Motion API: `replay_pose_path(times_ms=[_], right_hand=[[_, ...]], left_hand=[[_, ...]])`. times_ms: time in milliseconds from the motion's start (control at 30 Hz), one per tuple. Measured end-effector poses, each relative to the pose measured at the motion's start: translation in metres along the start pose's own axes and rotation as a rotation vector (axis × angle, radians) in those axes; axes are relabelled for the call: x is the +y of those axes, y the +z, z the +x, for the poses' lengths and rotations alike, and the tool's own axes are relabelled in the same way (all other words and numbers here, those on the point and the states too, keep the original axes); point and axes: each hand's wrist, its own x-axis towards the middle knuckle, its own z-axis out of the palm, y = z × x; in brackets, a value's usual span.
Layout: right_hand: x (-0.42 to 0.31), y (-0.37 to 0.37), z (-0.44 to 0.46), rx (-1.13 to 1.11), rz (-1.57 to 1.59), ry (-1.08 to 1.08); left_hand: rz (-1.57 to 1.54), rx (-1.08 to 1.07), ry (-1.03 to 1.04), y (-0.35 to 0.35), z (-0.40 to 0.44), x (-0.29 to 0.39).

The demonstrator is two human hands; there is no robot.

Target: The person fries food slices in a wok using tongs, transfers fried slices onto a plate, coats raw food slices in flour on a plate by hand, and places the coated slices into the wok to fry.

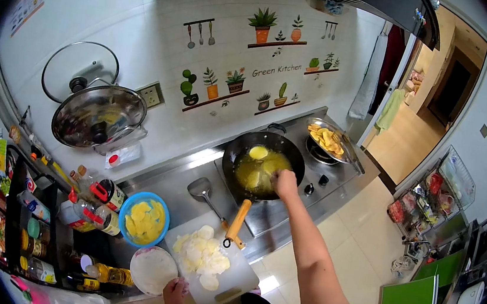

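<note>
My right hand (284,183) is over the near right part of a black wok (230,163), fingers pinched together and pointing down. Whatever they may hold is hidden. Yellow slices (259,152) lie in bubbling oil in the wok, whose wooden handle (239,220) points toward me. At the bottom, my left hand (175,295) is curled beside a white bowl (153,270) with whitish stuff inside; I cannot make out anything in its fingers. Pale round slices (203,253) are heaped on a white cutting board (236,282) to its right.
A spatula (200,189) lies left of the wok. A blue basket (167,221) holds yellow slices; a metal plate (347,154) of fried slices sits on the right burner. Bottles (107,219) crowd the left counter. Lids (102,114) hang on the wall.
</note>
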Motion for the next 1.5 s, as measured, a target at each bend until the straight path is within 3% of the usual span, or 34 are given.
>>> replay_pose_path(times_ms=[133,200,367,567,600,667,767,967,1100,1267,1367,1433,1500], right_hand=[[-0.022,-0.067,-0.044,0.251,0.227,-0.134],[-0.029,-0.091,-0.080,0.267,0.254,-0.111],[-0.041,-0.093,-0.179,0.089,0.294,0.010],[-0.083,-0.026,-0.254,-0.196,0.507,0.082],[-0.096,-0.015,-0.259,-0.218,0.512,0.082],[-0.122,0.004,-0.261,-0.325,0.399,-0.158],[-0.141,0.053,-0.255,-0.405,0.284,-0.258],[-0.152,0.122,-0.242,-0.340,0.004,-0.354],[-0.149,0.124,-0.233,-0.473,-0.054,-0.347],[-0.156,0.088,-0.230,-0.421,0.142,-0.233],[-0.141,0.098,-0.239,-0.387,0.204,-0.254],[-0.143,0.105,-0.245,-0.339,0.173,-0.465],[-0.142,0.112,-0.240,-0.361,0.108,-0.426]], left_hand=[[0.016,-0.045,0.009,-0.005,0.000,0.005],[-0.009,-0.069,-0.006,-0.010,0.007,-0.001],[0.059,-0.120,-0.007,-0.017,0.011,0.006],[0.050,-0.125,-0.004,-0.024,0.005,0.022],[0.050,-0.104,-0.014,-0.029,0.004,0.022],[0.094,-0.154,0.011,-0.035,0.005,0.020],[0.069,-0.149,-0.018,-0.047,0.005,0.014],[0.090,-0.116,-0.007,-0.068,-0.005,0.017],[0.080,-0.080,-0.002,-0.080,-0.004,0.016],[0.059,-0.048,0.020,-0.080,-0.002,0.022],[0.035,-0.065,0.016,-0.070,0.000,0.023],[0.018,-0.080,0.007,-0.059,0.001,0.025],[0.037,-0.116,0.033,-0.050,0.001,0.027]])
